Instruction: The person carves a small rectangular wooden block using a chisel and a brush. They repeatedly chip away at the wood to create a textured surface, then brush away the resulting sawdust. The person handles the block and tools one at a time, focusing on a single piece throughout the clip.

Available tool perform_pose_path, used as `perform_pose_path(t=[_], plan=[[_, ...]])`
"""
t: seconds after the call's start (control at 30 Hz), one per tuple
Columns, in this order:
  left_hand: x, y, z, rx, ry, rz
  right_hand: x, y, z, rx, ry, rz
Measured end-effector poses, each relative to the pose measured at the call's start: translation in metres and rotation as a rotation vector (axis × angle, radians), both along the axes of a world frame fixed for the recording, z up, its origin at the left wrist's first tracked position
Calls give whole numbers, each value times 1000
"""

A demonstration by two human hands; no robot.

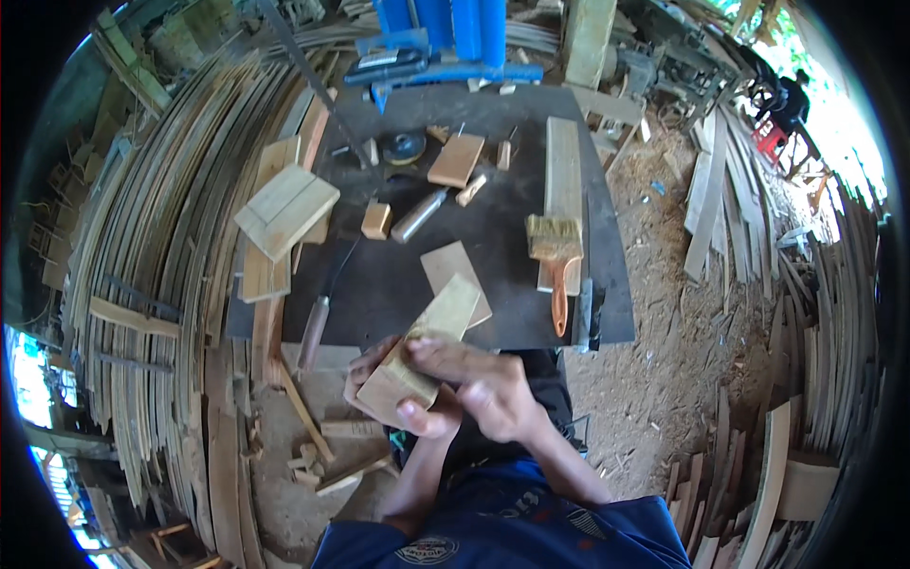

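The left hand [438, 419] is gripping a pale wooden block [447, 311] from below, fingers wrapping its far side and thumb lying along the near edge. The right hand [495, 396] is reaching across from the right, its extended fingers touching the block's upper face; whether it is pinching anything, I cannot tell. The block is slanting away from the hands, its far end overlapping a thin board [444, 262] on the dark worktop [512, 204]. Beyond the right hand, to its right, a brush [559, 275] is lying over a long plank [563, 161]. Left of the left hand, a wooden-handled tool [315, 330] is resting near the worktop's edge.
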State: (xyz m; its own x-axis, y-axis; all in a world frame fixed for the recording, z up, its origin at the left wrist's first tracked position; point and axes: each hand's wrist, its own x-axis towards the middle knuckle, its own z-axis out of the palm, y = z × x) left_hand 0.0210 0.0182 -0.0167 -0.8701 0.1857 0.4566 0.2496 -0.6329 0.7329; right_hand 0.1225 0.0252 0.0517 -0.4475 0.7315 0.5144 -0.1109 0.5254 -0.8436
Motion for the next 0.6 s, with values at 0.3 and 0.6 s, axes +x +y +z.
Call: perform_pose_path(t=[0.3, 0.6], plan=[[8, 0, 30, 22, 351, 0, -11, -7, -5, 118, 270, -335], [-3, 6, 18, 76, -2, -4, -20, -8, 0, 104, 287, -219]])
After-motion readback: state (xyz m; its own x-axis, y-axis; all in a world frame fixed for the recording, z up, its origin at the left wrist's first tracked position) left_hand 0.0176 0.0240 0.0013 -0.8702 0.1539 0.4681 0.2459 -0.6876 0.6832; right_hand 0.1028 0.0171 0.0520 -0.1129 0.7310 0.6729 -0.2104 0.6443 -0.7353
